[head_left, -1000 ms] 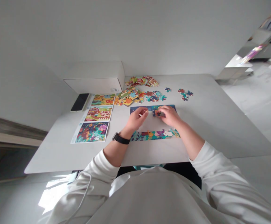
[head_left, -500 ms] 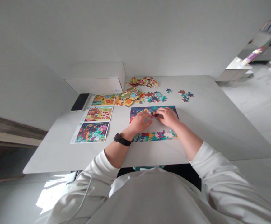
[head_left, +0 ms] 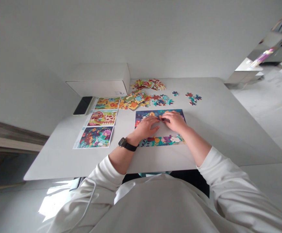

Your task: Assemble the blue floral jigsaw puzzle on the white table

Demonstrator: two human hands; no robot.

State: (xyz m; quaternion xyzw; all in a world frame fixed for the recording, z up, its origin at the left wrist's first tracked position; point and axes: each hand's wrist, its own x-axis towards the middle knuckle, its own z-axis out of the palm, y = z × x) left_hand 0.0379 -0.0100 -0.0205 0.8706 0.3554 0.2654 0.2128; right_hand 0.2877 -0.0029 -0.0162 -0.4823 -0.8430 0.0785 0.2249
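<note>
1. Dark-blue upper puzzle section (head_left: pixel 152 113) lies flat on the table (head_left: pixel 216 129), under both hands' fingertips. Multicoloured lower strip (head_left: pixel 162 140) sits nearer the body; bare tabletop between them.
2. Left hand (head_left: pixel 145 127): fingers on the section's near side, thumb apart from them, nothing seen clamped. Risk: uneven downward push could pop a neighbouring joint.
3. Right hand (head_left: pixel 175 121): fingertips bunched at the section's middle, close to the left's. Can't tell if a piece is pinched; fingers hide it. Risk: a misaligned tab, forced, could bend.
4. Black watch (head_left: pixel 127 144) is just beside the strip's left end. Wrist drift could knock it askew.
5. Right forearm passes close to the strip's right end. Same snag risk.
6. Teal-and-brown loose pieces (head_left: pixel 162 101) lie next to the yellow pile (head_left: pixel 133 100). Mix-up likely if either gets nudged.
</note>
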